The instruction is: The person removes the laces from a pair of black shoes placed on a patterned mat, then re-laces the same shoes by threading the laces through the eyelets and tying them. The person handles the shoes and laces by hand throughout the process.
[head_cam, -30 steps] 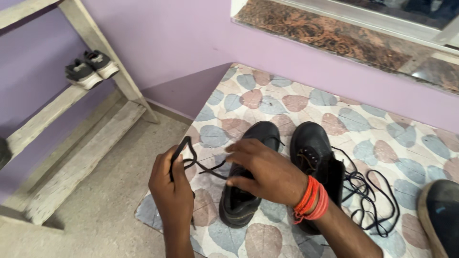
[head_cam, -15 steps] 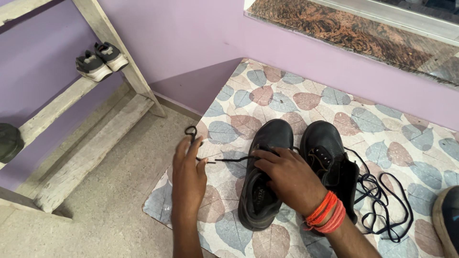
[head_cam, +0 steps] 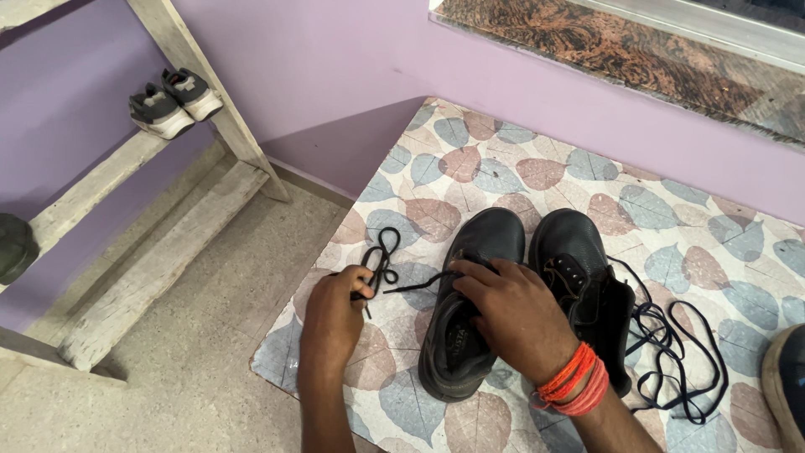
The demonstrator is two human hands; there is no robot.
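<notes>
Two black leather shoes stand side by side on a leaf-patterned mat (head_cam: 671, 218). My left hand (head_cam: 335, 319) pinches a black shoelace (head_cam: 387, 252) that loops up past my fingers and runs taut to the left shoe (head_cam: 470, 310). My right hand (head_cam: 511, 310), with orange and red bands on the wrist, rests on top of that shoe and holds it by the lacing area. The right shoe (head_cam: 583, 285) lies untouched, and its loose lace (head_cam: 679, 361) trails in coils on the mat.
A pale wooden rack (head_cam: 142, 252) leans against the purple wall at left, with a pair of small grey and white shoes (head_cam: 172, 101) on a shelf. Another shoe's edge (head_cam: 784, 394) shows at far right. A dark stone ledge (head_cam: 620, 50) runs along the top.
My left hand has pulled the lace out to the left, away from the shoe, so it runs tighter. My right hand stays on the left shoe. The view has shifted slightly.
</notes>
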